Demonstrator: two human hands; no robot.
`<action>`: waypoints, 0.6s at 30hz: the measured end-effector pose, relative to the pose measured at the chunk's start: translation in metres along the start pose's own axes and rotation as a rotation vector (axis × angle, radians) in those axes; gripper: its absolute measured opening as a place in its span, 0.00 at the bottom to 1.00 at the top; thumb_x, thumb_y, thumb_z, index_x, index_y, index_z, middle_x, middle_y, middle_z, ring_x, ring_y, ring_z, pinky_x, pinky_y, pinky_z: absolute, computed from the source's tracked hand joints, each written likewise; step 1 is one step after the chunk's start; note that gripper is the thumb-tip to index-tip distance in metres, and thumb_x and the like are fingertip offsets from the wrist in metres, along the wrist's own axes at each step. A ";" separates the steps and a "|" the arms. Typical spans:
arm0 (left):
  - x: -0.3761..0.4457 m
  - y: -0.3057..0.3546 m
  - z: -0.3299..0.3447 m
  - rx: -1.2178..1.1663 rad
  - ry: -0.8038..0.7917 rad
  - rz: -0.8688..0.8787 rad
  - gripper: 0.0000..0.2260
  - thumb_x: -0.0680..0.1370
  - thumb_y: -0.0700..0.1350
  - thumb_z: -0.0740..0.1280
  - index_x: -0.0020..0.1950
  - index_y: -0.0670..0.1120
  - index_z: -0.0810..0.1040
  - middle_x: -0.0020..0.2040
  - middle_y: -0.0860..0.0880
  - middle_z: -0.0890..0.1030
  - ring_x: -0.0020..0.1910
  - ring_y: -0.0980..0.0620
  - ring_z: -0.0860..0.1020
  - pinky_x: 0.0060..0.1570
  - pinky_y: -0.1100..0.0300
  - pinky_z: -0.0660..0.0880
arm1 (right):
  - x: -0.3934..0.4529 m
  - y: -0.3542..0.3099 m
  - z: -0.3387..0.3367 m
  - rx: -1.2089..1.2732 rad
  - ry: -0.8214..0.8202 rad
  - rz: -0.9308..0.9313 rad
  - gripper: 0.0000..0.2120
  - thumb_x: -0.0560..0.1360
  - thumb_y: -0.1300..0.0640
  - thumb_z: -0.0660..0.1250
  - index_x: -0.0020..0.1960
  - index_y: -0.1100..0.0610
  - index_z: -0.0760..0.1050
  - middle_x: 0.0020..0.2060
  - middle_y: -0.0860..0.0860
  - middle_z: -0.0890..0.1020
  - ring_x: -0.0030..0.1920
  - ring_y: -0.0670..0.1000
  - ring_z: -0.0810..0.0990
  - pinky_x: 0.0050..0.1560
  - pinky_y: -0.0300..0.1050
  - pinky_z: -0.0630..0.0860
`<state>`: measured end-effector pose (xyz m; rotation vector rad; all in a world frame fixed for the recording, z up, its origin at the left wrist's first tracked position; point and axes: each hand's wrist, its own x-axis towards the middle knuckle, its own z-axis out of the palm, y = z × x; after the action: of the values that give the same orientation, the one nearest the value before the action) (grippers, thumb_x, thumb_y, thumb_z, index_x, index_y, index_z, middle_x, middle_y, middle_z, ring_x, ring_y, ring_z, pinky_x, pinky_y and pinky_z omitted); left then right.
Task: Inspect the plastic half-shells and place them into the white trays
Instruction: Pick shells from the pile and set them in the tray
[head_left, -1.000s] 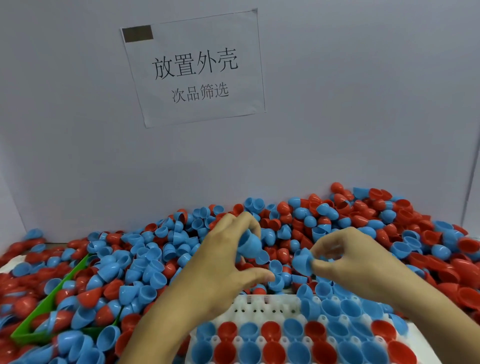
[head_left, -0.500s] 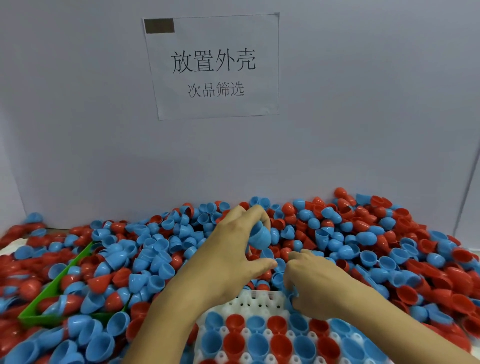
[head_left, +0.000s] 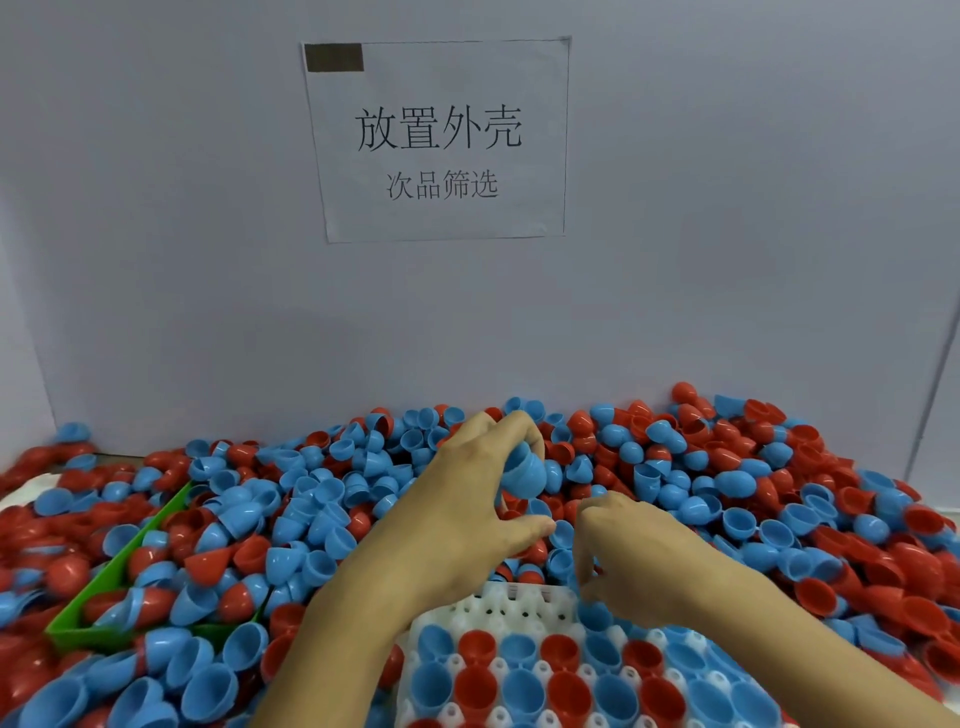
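Note:
A deep pile of blue and red plastic half-shells (head_left: 322, 509) covers the table. My left hand (head_left: 462, 499) hovers above the pile and pinches a blue half-shell (head_left: 524, 470) between its fingertips, thumb stretched out to the right. My right hand (head_left: 639, 561) is lower, its fingers curled down around a second blue half-shell (head_left: 595, 616) at the far row of the white tray (head_left: 519, 605). The tray's pockets hold alternating blue and red half-shells, open side up. Its near part runs out of view.
A green bin (head_left: 98, 587) full of half-shells sits at the left, half buried in the pile. A grey wall with a paper sign (head_left: 439, 140) closes off the back. Loose shells crowd both sides of the tray.
My right hand has dropped from above the pile to the tray's far row with its blue half-shell. My left hand has stayed up, still holding its shell.

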<state>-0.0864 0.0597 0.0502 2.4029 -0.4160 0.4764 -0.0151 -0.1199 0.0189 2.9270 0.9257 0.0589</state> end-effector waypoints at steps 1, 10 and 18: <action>0.000 0.000 0.000 -0.001 0.000 -0.002 0.17 0.75 0.52 0.73 0.46 0.65 0.64 0.52 0.61 0.69 0.51 0.65 0.70 0.40 0.73 0.66 | 0.001 -0.002 0.002 -0.005 0.005 -0.003 0.05 0.77 0.57 0.68 0.49 0.56 0.83 0.50 0.49 0.77 0.51 0.51 0.76 0.52 0.47 0.78; -0.002 -0.009 -0.011 -0.020 0.036 -0.040 0.17 0.74 0.51 0.75 0.45 0.63 0.66 0.49 0.58 0.71 0.44 0.66 0.70 0.44 0.78 0.67 | -0.007 0.030 0.000 0.052 0.120 0.113 0.05 0.76 0.55 0.69 0.47 0.55 0.83 0.46 0.48 0.83 0.46 0.50 0.81 0.47 0.48 0.82; -0.001 -0.008 -0.012 -0.010 0.039 -0.039 0.16 0.75 0.51 0.74 0.46 0.62 0.66 0.50 0.59 0.71 0.44 0.71 0.68 0.42 0.78 0.67 | -0.011 0.038 0.005 0.080 -0.043 0.166 0.07 0.73 0.61 0.67 0.40 0.61 0.82 0.38 0.55 0.85 0.37 0.55 0.83 0.39 0.50 0.83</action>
<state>-0.0871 0.0735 0.0545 2.3834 -0.3529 0.5020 -0.0021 -0.1572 0.0171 3.0597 0.6941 -0.0329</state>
